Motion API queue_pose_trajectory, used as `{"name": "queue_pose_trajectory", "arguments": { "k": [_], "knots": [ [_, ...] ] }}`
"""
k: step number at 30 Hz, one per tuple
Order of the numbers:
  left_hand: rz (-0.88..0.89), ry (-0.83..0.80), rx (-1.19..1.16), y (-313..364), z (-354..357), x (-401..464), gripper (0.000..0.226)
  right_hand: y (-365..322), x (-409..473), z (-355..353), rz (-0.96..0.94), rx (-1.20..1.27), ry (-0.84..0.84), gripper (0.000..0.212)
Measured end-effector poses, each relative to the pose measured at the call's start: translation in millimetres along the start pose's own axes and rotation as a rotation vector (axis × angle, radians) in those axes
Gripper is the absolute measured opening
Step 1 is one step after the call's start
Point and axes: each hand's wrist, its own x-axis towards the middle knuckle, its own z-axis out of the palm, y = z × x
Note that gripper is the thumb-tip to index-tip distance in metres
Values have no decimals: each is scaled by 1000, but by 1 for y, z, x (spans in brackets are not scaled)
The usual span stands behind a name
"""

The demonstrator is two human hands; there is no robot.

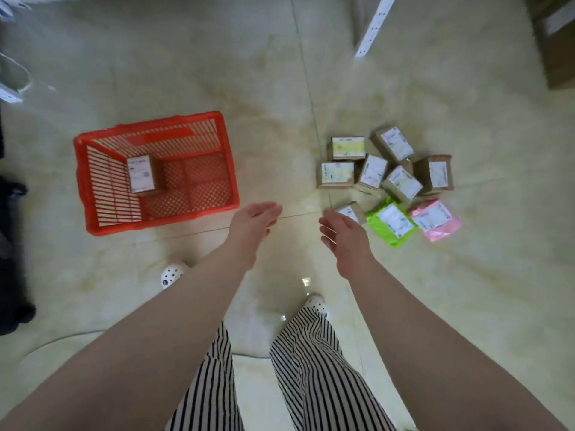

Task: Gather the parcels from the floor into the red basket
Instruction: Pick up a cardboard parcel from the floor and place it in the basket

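Observation:
The red basket (217, 144) stands on the floor at the left, with one brown labelled parcel (143, 174) inside near its left wall. At the right lies a cluster of several brown box parcels (401, 181), a green bag parcel (392, 222) and a pink bag parcel (434, 219). My left hand (253, 223) hovers empty, fingers apart, just right of the basket's near corner. My right hand (342, 237) is open and empty, its fingers partly covering a small brown parcel (353, 211) at the cluster's near edge.
White perforated strip (375, 24) lies on the tiles at the back. A cardboard box (557, 48) stands at the top right. Dark objects (14, 237) sit along the left edge. My striped trousers and white shoes (172, 273) are below the hands.

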Motion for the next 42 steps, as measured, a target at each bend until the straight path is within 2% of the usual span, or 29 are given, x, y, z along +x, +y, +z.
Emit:
{"name": "queue_pose_trajectory", "arguments": {
  "k": [2, 7, 9, 13, 17, 22, 26, 28, 30, 32, 35, 38, 40, 42],
  "knots": [
    [-5, -26, 17, -5, 44, -9, 31, -12, 0, -45, -4, 29, 41, 8],
    [-24, -10, 81, -11, 126, -21, 18, -27, 6, -123, -2, 87, 115, 11],
    [-51, -2, 109, -15, 149, -24, 22, -30, 10, -143, 10, 116, 149, 11],
    [-97, -4, 213, -23, 169, -21, 32, -34, 22, -168, 47, 155, 189, 15],
    [-133, 28, 271, -18, 178, -7, 27, -45, 39, -179, 57, 127, 202, 10],
    [-131, 66, 293, -13, 191, 17, 36, -59, 75, -191, 56, 72, 186, 10],
    [-160, 94, 288, -16, 211, 33, 48, -63, 114, -201, 80, -32, 130, 16],
    [-192, 95, 292, -21, 223, 40, 55, -62, 133, -207, 67, -117, 120, 26],
    [-204, 133, 284, -29, 238, 59, 60, -64, 167, -215, 42, -252, 73, 37],
    [-196, 140, 287, -31, 248, 73, 64, -71, 186, -221, 8, -366, 20, 36],
    [-243, 203, 252, -63, 268, 114, 70, -64, 239, -235, -56, -530, -83, 41],
    [-318, 255, 270, -107, 282, 156, 75, -40, 293, -241, -101, -674, -113, 51],
    [-351, 269, 285, -138, 284, 181, 68, -19, 326, -239, -124, -745, -116, 56],
    [-373, 291, 290, -166, 284, 206, 46, 1, 354, -233, -144, -802, -130, 50]
  ]
}}
